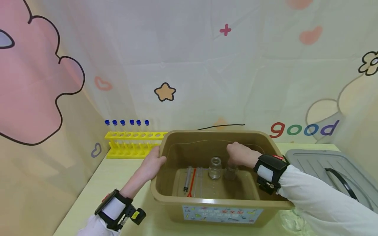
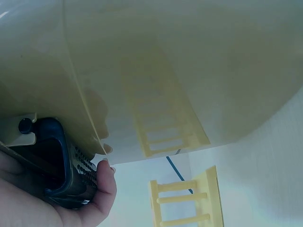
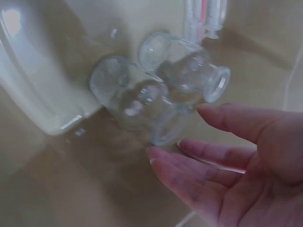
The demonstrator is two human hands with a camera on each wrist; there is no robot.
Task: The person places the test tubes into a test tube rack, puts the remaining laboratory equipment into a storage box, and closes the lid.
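A tan plastic tub stands on the table, and my left hand grips its left rim. In the left wrist view, fingers show at the tub's edge beside the shiny wall. My right hand reaches inside the tub. Two clear glass bottles stand side by side on the tub floor: a left bottle and a right bottle. In the right wrist view, the thumb and loosely spread fingers of the right hand are right at the mouth of the nearer bottle.
Inside the tub, left of the bottles, lie a syringe-like tube, a red stick and thin clear rods. A yellow rack with blue-capped tubes stands behind left. Right are a grey lid and a clear glass item.
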